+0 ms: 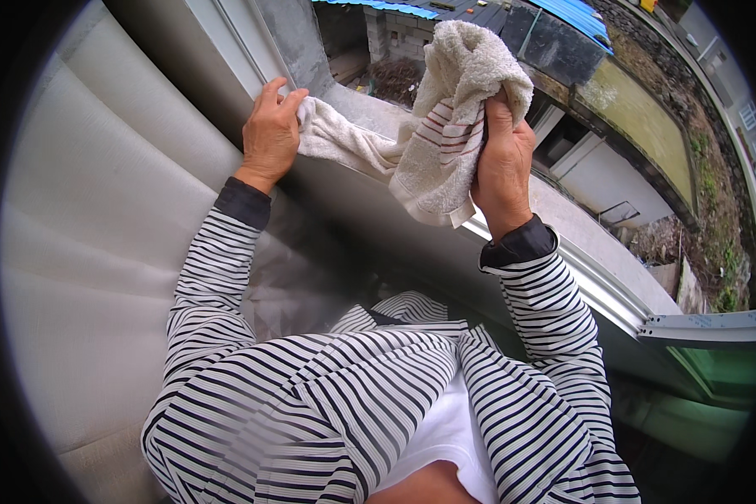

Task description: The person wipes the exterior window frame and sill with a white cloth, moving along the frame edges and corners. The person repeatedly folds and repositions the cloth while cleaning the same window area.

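Observation:
A cream terry towel with thin reddish-brown stripes (438, 126) stretches between my two hands, over the sill of a window. My right hand (506, 164) grips its bunched upper part, with the thumb lying on the cloth and a fold hanging over the fingers. My left hand (272, 129) is at the white window frame (242, 41), its fingertips against the edge and the towel's other end beside the thumb. Whether those fingers pinch the cloth or only touch it, I cannot tell. Part of the towel sags towards the inner edge of the sill.
A pale curtain (113, 208) hangs in folds on the left. The white window track (598, 283) runs down to a window sash (709, 327) at the right. Outside, far below, are blue roofing sheets (573, 19), a low building and a strip of earth.

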